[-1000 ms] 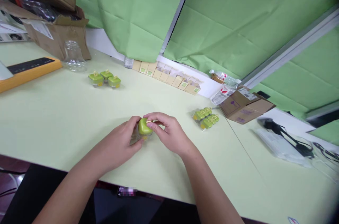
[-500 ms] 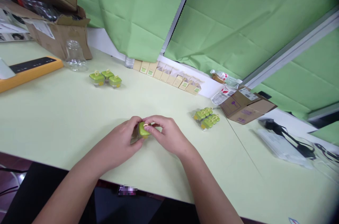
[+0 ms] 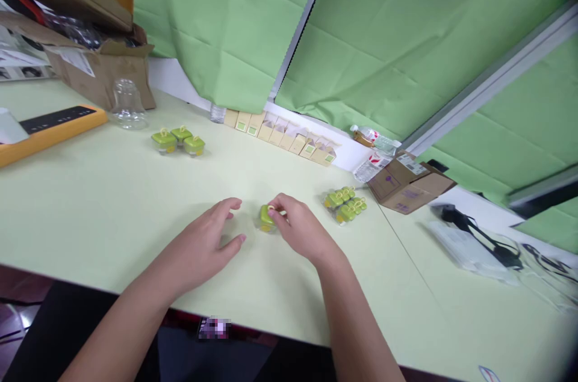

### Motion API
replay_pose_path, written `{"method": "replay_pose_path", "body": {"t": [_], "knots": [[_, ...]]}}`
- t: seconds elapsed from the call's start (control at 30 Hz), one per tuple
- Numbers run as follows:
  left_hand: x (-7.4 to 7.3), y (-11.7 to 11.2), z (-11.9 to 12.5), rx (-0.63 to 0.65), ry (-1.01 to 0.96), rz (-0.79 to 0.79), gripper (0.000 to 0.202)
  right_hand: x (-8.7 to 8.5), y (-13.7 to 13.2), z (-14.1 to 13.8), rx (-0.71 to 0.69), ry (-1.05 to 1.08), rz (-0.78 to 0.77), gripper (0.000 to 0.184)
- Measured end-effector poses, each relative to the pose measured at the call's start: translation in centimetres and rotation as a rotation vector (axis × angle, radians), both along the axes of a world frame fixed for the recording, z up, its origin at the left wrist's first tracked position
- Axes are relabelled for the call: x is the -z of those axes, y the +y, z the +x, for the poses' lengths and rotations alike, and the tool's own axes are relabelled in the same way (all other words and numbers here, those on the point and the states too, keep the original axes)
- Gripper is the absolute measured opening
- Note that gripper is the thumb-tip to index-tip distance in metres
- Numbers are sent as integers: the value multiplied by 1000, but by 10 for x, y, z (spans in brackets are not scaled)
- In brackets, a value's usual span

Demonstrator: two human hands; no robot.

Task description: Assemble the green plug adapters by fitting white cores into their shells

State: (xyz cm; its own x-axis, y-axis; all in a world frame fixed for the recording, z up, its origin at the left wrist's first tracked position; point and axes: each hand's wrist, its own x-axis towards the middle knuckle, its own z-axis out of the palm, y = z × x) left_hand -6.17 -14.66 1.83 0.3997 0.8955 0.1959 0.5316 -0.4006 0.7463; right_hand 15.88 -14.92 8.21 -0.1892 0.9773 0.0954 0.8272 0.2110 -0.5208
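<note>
A small clear container with a green lid (image 3: 266,217) is pinched at its pale loop by my right hand (image 3: 293,222), just above or on the table; I cannot tell which. Left of it, my left hand (image 3: 210,243) is open, thumb and fingers apart, touching nothing but perhaps the table. Three similar green-lidded containers (image 3: 194,145) stand together at the back left. To the right of my right hand, a tight group of several more such containers (image 3: 345,205) sits on the table.
Along the back wall runs a row of small tan boxes (image 3: 275,132). Plastic bottles (image 3: 374,166) and a cardboard box (image 3: 409,183) stand back right, with black cables (image 3: 481,234) beyond. A glass jar (image 3: 128,106), orange power strip (image 3: 58,129) and open carton (image 3: 103,63) are at left.
My right hand has moved to the right with the green-lidded container. My left hand has let go of it and stays behind with its fingers spread.
</note>
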Motion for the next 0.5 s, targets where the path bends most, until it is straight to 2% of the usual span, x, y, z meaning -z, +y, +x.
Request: {"method": "replay_pose_path", "body": {"t": [0.13, 0.23, 0.3, 0.4, 0.5], "knots": [[2, 0, -1, 6, 31, -7, 46, 0, -25, 43, 225, -210, 24, 16], [2, -1, -1, 15, 52, 2, 44, 8, -50, 95, 446, -287, 39, 21], [-1, -1, 0, 32, 64, 12, 42, 12, -62, 135, 533, -314, 68, 24], [-5, -1, 1, 52, 85, 23, 37, 17, -66, 192, 643, -361, 76, 23], [-5, -1, 2, 56, 83, 29, 36, 19, -51, 234, 742, -381, 62, 22]]}}
